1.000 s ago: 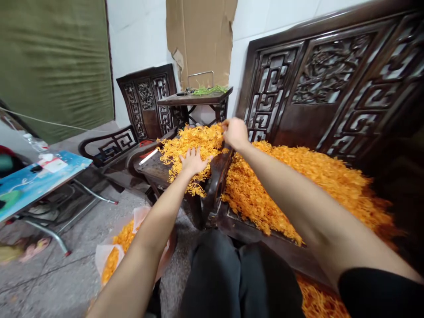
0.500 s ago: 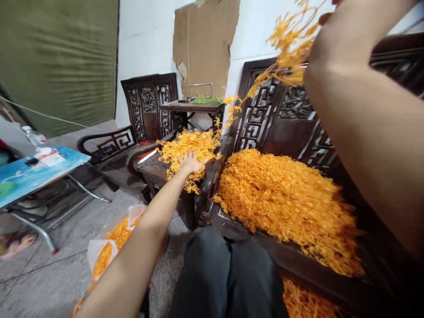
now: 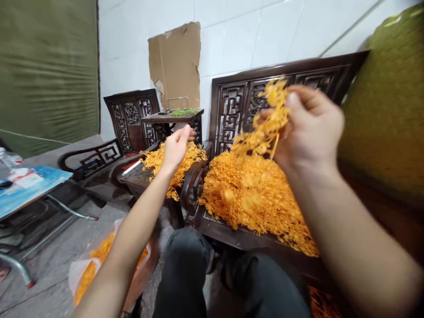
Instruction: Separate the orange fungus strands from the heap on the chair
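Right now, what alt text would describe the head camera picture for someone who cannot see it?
A person's right hand holds up a bunch of orange strands above a big orange heap on a carved dark wooden bench. The left hand is raised over a smaller pile on a side table. A bag of the same strands lies on the floor.

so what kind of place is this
Probably a home front room used as a small workshop: carved wooden bench and chair against a tiled wall, heaps of orange flower sprigs, and a bag of them on the concrete floor.
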Demonstrator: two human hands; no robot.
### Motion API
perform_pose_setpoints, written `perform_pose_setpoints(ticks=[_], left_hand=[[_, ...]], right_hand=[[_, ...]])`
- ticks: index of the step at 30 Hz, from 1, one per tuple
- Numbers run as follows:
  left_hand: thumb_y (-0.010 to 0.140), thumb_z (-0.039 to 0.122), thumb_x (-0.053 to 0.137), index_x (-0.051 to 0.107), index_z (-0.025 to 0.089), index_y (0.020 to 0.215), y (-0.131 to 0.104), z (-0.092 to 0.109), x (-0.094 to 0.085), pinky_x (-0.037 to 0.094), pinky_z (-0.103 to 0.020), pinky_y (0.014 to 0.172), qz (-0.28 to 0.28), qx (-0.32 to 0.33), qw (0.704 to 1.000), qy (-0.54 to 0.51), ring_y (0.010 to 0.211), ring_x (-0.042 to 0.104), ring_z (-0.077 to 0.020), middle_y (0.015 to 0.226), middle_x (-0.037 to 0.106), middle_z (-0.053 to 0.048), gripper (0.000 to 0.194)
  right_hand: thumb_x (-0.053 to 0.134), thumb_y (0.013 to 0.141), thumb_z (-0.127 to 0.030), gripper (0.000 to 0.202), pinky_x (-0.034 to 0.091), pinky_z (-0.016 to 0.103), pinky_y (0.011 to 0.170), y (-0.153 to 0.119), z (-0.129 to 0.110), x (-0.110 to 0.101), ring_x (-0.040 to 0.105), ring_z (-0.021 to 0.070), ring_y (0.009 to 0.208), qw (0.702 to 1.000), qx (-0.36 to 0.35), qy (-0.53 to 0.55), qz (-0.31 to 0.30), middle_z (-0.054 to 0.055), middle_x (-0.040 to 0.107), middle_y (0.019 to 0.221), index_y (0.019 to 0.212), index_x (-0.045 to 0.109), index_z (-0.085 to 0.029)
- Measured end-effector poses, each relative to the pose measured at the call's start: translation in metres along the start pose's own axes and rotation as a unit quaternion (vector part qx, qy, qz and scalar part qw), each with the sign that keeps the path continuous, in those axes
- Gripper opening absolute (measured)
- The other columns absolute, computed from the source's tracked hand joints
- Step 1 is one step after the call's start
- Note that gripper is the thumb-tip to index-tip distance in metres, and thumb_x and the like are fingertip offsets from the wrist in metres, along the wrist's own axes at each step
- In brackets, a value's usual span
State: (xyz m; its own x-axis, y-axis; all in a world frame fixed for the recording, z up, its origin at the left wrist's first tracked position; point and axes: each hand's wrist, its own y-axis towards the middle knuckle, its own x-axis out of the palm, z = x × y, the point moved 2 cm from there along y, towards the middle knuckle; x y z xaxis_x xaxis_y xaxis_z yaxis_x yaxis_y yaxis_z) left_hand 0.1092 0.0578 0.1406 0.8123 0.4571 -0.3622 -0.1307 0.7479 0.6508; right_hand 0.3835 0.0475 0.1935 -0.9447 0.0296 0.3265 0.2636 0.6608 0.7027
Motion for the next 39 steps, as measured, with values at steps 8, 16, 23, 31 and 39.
perform_pose_setpoints(ticks=[8,16,23,31,39], left_hand=[[0.084,0.022,0.068,0.063,0.016,0.125,-0.093,0.032,0.119,0.051,-0.041,0.107,-0.224,-0.033,0.97,-0.093,0.124,0.065,-0.0247,0.134,0.068,-0.012,0.042],[0.082,0.012,0.055,0.072,0.02,0.103,-0.089,-0.001,0.124,0.055,-0.028,0.076,-0.134,-0.064,0.989,-0.004,0.076,0.069,-0.0138,0.098,0.077,-0.003,0.028],[0.087,0.016,0.048,0.066,0.021,0.103,-0.09,-0.003,0.133,0.039,-0.021,0.043,-0.107,-0.191,0.96,-0.175,0.045,0.048,-0.0056,0.097,0.072,-0.002,0.024],[0.097,0.048,0.049,0.064,0.021,0.11,-0.089,-0.02,0.133,0.033,-0.02,0.042,-0.088,-0.33,0.905,-0.255,0.042,0.04,-0.006,0.07,0.055,0.001,0.034],[0.09,0.086,0.017,0.07,0.019,0.111,-0.098,-0.011,0.136,0.042,-0.027,0.042,-0.277,-0.291,0.866,-0.298,0.04,0.048,-0.0127,0.056,0.055,-0.002,0.088]], right_hand=[[0.077,0.079,-0.049,0.063,0.059,0.044,0.091,-0.101,0.088,-0.047,0.069,0.0261,0.104,0.979,0.181,-0.062,-0.071,0.011,0.069,0.123,0.135,0.061,-0.024],[0.078,0.081,-0.043,0.058,0.059,0.042,0.082,-0.101,0.087,-0.098,0.069,0.0235,0.093,0.919,0.176,-0.26,-0.24,0.008,0.071,0.117,0.136,0.066,-0.028],[0.074,0.085,-0.049,0.029,0.057,0.039,0.087,-0.103,0.091,-0.101,0.073,0.0255,0.095,0.864,0.191,-0.259,-0.387,0.005,0.078,0.103,0.103,0.079,-0.027],[0.062,0.093,-0.056,0.044,0.046,0.031,0.059,-0.109,0.087,-0.115,0.058,0.0162,0.061,0.786,0.233,-0.241,-0.52,0.001,0.063,0.065,0.066,0.064,-0.022],[0.062,0.082,-0.024,0.022,0.051,0.056,0.104,-0.113,0.094,-0.129,0.066,0.0362,0.116,0.815,0.047,-0.442,-0.372,0.011,0.071,0.127,0.096,0.079,-0.023]])
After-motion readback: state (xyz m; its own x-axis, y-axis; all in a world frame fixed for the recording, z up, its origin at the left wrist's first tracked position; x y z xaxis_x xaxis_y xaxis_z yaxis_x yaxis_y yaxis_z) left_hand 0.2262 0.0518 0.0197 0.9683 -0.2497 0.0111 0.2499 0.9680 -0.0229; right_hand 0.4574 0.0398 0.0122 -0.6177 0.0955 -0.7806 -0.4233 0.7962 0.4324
